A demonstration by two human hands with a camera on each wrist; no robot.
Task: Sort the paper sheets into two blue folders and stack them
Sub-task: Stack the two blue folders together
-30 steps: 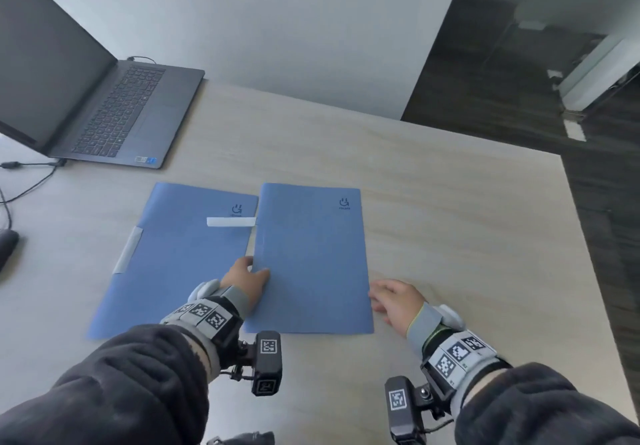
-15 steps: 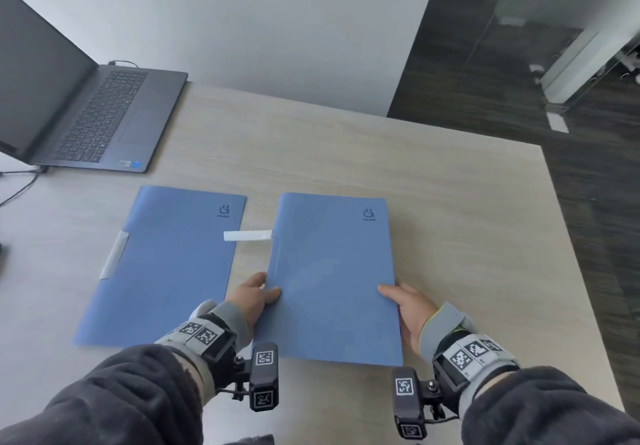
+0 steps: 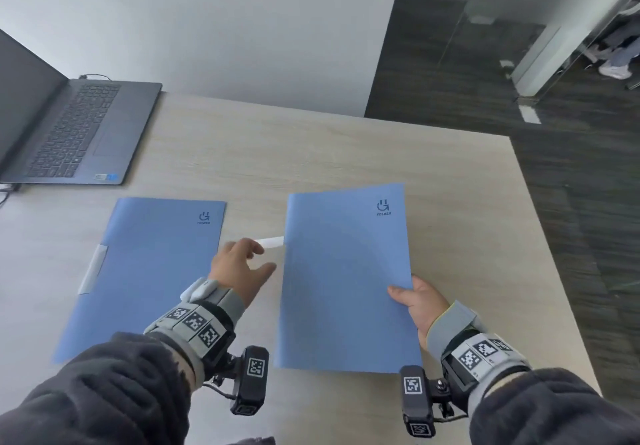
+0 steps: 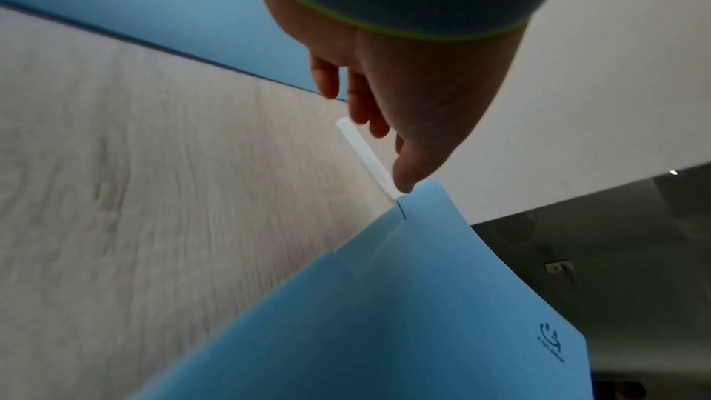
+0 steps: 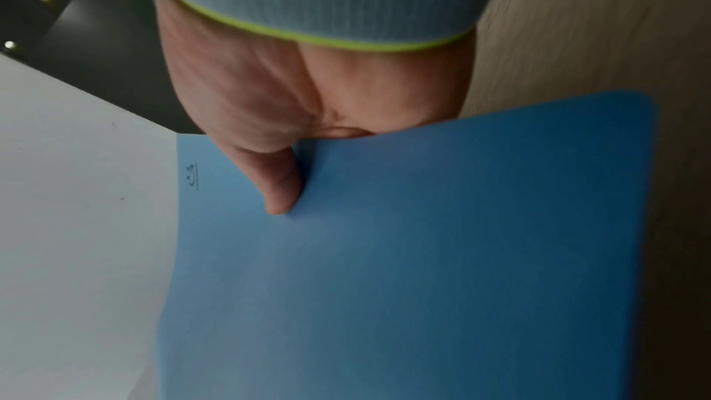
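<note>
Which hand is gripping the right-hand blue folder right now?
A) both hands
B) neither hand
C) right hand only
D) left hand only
C: the right hand pinches the right folder at its right edge, thumb on top, while the left hand hangs beside it with fingers relaxed, holding nothing.

A pale wood-grain table (image 3: 346,153) is seen filling most of the head view. An open grey laptop (image 3: 79,129) is set on it at ten o'clock, with a cable trailing off its left edge. A plain white wall (image 3: 207,22) is seen beyond at twelve o'clock. Dark flooring (image 3: 519,105) and a glass partition (image 3: 554,46) are visible at two o'clock.
</note>
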